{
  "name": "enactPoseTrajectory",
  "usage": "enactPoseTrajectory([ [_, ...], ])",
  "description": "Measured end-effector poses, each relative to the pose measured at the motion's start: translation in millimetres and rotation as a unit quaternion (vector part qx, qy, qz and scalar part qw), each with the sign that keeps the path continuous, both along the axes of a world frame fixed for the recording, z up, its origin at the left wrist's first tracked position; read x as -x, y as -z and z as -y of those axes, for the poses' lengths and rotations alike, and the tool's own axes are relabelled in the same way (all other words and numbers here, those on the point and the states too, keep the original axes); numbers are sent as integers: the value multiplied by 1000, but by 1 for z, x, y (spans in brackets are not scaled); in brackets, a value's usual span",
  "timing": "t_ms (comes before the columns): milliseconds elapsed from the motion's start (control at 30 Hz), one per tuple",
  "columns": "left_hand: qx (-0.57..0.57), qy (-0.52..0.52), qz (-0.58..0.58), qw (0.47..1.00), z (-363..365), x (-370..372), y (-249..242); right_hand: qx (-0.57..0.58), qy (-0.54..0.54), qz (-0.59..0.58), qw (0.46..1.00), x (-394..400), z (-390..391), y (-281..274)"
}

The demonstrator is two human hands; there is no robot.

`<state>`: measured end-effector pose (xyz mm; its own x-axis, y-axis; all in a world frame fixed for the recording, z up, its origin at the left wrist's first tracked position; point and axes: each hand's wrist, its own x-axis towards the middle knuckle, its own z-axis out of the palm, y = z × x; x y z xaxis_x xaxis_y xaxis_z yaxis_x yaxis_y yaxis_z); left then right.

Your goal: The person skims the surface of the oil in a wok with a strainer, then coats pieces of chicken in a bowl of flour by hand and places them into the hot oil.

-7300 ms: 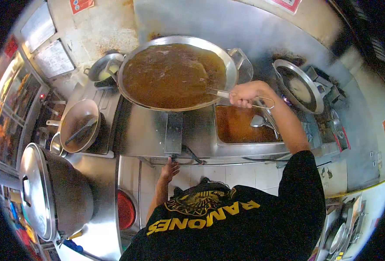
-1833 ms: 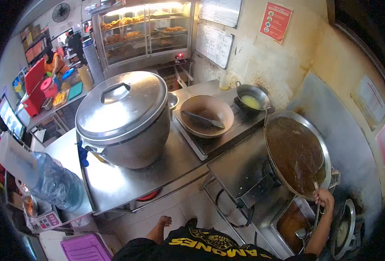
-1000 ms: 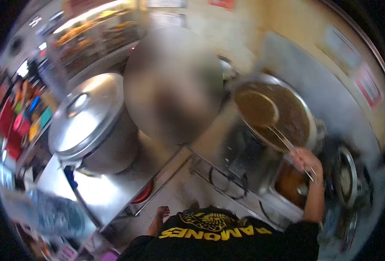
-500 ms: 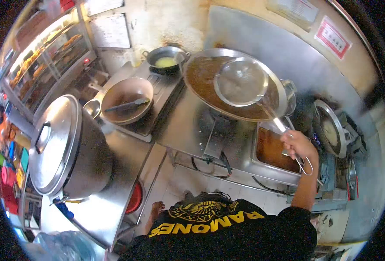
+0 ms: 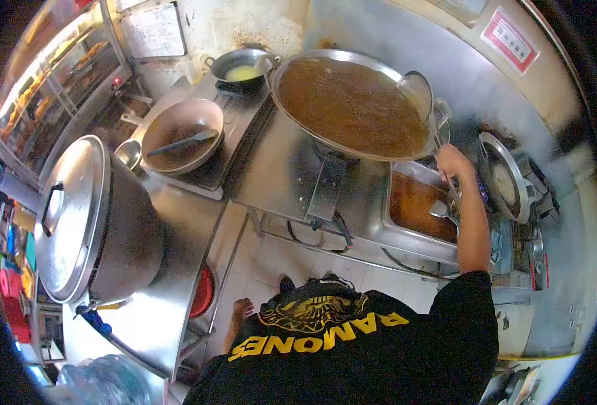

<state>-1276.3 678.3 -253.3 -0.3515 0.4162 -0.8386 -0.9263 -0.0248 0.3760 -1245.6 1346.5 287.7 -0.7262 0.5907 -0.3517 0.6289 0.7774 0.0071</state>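
My right hand [image 5: 452, 163] is closed around the handle of a round wire-mesh skimmer [image 5: 417, 98]. The skimmer is tilted up on edge at the right side of a big wok [image 5: 352, 111] full of brown oil. Just below that hand, a metal spatula [image 5: 442, 210] rests in a rectangular steel pan [image 5: 406, 223] holding brownish liquid. My left hand [image 5: 243, 308] hangs low beside my body, fingers loosely apart and nothing in them, near the steel counter's edge.
A pale pan [image 5: 207, 115] with a dark-handled utensil [image 5: 180, 143] sits on the left stove; a small wok [image 5: 241, 67] stands behind it. On the left counter is a large lidded pot [image 5: 75, 216]. Another wok [image 5: 504, 179] is at the right. A red basin [image 5: 202, 291] lies under the counter.
The skimmer has moved right from over the middle of the wok to its right edge, turning from flat to tilted. My right hand has risen. The view has shifted slightly.
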Motion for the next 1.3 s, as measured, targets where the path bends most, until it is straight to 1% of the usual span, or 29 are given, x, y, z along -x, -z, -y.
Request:
enactPoseTrajectory([
  [33, 1, -4, 4, 1000, -2, -2, 1, 30, -98, 53, 993, 7, -15, 10],
  [67, 82, 6, 4, 997, -5, -5, 6, 31, -103, 58, 993, 15, -7, 7],
  [100, 163, 17, 4, 987, -5, -11, 8, 131, 10, -32, 991, 25, 13, -1],
  [133, 163, 12, 11, 986, -3, -17, 9, 227, 123, -121, 959, 33, 25, -5],
  [167, 139, -12, 12, 990, 0, -22, 5, 228, 118, -114, 960, 40, 20, 1],
  [233, 89, -62, 8, 994, 7, -26, -1, 408, 161, -141, 887, 59, 6, 14],
  [267, 89, -68, 10, 994, 9, -29, 7, 437, 187, -116, 872, 65, 36, -5],
  [300, 106, -46, 17, 993, 13, -31, 24, 436, 182, -112, 874, 71, 35, -2],
  [367, 126, -33, 33, 991, 25, -45, 29, 507, 141, -130, 841, 82, 35, 11],
  [433, -31, -70, 8, 997, 38, -59, 11, 520, 165, -148, 825, 88, 60, 2],
  [467, -1, -77, -56, 995, 33, -64, -10, 530, 192, -178, 806, 91, 69, -1],
  [567, -22, -135, 25, 990, 35, -70, -22, 565, 154, -159, 795, 103, 64, 8],
  [600, -18, -134, 34, 990, 38, -71, -17, 569, 171, -155, 790, 102, 79, -2],
  [667, -159, -92, 96, 978, 44, -69, -11, 568, 153, -153, 794, 99, 83, -3],
  [700, -157, -90, 100, 978, 44, -72, -10, 568, 126, -158, 798, 98, 85, -4],
  [767, -17, -105, 67, 992, 34, -75, -11, 570, 133, -166, 794, 90, 90, -6],
  [800, 56, -85, 12, 995, 28, -72, -22, 595, 136, -163, 775, 85, 91, -7],
  [833, 55, -82, 11, 995, 26, -68, -35, 619, 139, -161, 756, 81, 92, -9],
  [900, -18, -72, 40, 996, 31, -62, -31, 611, 132, -160, 764, 69, 103, -18],
  [933, -19, -70, 36, 997, 35, -57, -25, 603, 124, -155, 772, 62, 107, -21],
  [967, -181, -63, 89, 977, 43, -53, -4, 602, 122, -160, 772, 55, 108, -22],
  [1000, -336, -54, 139, 930, 42, -45, -3, 596, 106, -163, 779, 48, 109, -22],
  [1033, -337, -51, 134, 931, 40, -40, -1, 589, 89, -167, 786, 42, 111, -22],
  [1067, -168, -33, 87, 981, 33, -37, -21, 570, 84, -164, 801, 35, 113, -24],
  [1100, 7, -15, 37, 999, 31, -35, -19, 569, 81, -168, 801, 27, 115, -26],
  [1133, -135, 9, 67, 988, 39, -25, -3, 574, 106, -164, 795, 20, 116, -28],
  [1233, -151, 31, 14, 988, 27, -12, -25, 574, 119, -182, 790, -6, 128, -38],
  [1267, -150, 18, 8, 989, 18, -10, -34, 549, 104, -190, 807, -14, 131, -41],
  [1300, 17, 29, -41, 999, 1, -9, -44, 524, 87, -197, 824, -22, 134, -44],
])
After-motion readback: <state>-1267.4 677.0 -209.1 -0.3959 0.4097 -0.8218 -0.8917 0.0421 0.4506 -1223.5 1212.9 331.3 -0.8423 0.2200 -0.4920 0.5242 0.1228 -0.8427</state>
